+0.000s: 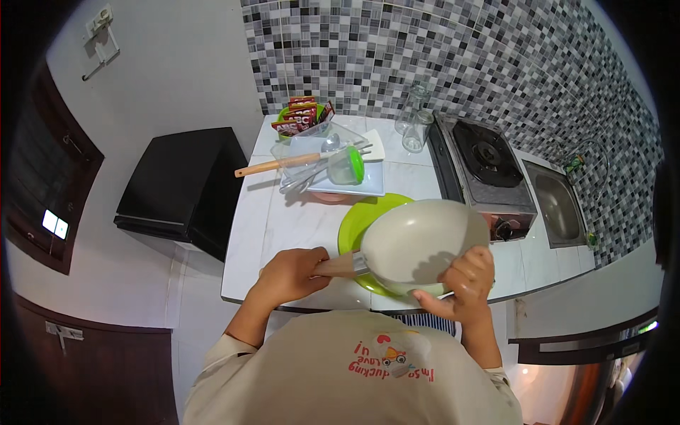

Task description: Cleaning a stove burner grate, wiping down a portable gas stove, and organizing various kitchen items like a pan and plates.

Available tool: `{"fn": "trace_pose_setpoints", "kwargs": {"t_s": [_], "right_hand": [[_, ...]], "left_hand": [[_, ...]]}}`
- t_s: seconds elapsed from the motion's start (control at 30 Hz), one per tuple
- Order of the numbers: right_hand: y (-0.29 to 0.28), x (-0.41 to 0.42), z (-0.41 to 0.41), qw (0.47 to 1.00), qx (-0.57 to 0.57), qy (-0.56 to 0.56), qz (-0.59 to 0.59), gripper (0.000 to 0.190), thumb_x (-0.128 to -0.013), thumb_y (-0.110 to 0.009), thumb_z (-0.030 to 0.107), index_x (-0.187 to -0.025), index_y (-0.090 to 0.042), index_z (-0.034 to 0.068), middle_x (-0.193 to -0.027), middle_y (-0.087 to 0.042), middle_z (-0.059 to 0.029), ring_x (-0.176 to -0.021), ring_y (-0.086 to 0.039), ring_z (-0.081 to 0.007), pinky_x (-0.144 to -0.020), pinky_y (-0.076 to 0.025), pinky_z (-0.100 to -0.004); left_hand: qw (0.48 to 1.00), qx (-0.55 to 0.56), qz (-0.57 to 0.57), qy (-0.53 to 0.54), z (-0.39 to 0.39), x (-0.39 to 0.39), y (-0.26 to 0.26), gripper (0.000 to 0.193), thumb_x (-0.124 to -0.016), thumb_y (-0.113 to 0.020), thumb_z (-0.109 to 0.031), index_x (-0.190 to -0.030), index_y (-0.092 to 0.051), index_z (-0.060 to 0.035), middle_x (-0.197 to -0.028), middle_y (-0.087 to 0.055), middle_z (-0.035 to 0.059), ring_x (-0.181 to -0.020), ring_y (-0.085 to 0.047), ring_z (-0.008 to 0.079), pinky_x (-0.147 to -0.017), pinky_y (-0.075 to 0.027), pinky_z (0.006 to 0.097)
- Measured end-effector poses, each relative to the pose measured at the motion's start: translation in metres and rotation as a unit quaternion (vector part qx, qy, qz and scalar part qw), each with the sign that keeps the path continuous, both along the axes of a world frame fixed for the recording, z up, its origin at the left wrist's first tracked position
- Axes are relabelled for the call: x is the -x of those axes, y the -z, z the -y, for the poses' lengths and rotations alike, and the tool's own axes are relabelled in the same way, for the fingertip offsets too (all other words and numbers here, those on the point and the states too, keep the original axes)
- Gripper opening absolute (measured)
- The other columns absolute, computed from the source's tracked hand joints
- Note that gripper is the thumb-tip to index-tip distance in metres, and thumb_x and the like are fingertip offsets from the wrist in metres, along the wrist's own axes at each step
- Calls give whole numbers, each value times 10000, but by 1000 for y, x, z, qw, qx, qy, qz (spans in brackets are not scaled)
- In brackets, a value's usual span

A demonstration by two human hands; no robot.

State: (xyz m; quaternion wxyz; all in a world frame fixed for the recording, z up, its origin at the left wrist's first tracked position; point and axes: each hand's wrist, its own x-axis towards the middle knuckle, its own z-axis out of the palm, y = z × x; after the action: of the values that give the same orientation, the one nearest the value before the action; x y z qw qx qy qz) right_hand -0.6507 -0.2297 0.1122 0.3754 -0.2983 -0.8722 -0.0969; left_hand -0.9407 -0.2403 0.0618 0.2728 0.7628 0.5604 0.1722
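A cream-coloured frying pan (pixel 419 244) is held above a lime-green round plate or basin (pixel 353 226) at the counter's front. My left hand (pixel 297 273) grips the pan's wooden handle (pixel 340 265). On the opposite side, my right hand (pixel 467 284) grasps the rim, its fingers bent over the edge and its thumb in front. The pan's inside faces up toward me and looks bare, with only a shadow across it. Much of the green piece is hidden under the pan.
Behind the pan, a clear plastic box (pixel 297 154) with utensils and a green-lidded container (pixel 348 166) sits on a pale tray (pixel 372 186). Sachets (pixel 303 117) stand in a green basket. Glass vessels (pixel 417 133), a gas stove (pixel 486 159) and a sink (pixel 558 202) are to the right.
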Motion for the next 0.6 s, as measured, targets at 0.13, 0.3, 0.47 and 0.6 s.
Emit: {"fn": "trace_pose_setpoints", "kwargs": {"t_s": [0.13, 0.3, 0.47, 0.6], "right_hand": [[-7, 6, -18, 1000, -8, 20, -18, 414, -559, -761, 349, -523, -428, 105, -532, -436, -14, -527, -415, -209, -584, -320, -348], [0, 4, -48, 951, 289, 81, -69, 273, -698, -690, 199, -609, -512, 12, -576, -514, -91, -541, -505, -196, -532, -391, -297], [13, 23, -120, 922, 368, 40, -113, 194, -820, -621, 189, -790, -543, 14, -666, -548, -44, -599, -527, -117, -565, -416, -245], [29, 70, -188, 900, 408, 2, -155, 334, -817, -626, 276, -1028, -498, 51, -787, -590, -108, -665, -557, -193, -616, -458, -302]], "left_hand": [[999, -40, 33, 4, -9, -4, 10, 256, -743, -629, -236, -914, -558, -59, -764, -612, 134, -720, -591, 320, -638, -461, 394], [999, -17, -5, -44, -14, -3, 39, 246, -789, -596, -279, -898, -539, -66, -770, -612, 125, -729, -591, 331, -638, -452, 420], [998, -10, -54, -14, -11, 4, 58, 296, -773, -632, -298, -950, -567, -69, -817, -627, 123, -760, -603, 317, -667, -465, 395], [998, 8, -59, 9, -13, 3, 66, 301, -778, -626, -295, -957, -561, -63, -807, -624, 124, -763, -606, 315, -668, -466, 399]]}}
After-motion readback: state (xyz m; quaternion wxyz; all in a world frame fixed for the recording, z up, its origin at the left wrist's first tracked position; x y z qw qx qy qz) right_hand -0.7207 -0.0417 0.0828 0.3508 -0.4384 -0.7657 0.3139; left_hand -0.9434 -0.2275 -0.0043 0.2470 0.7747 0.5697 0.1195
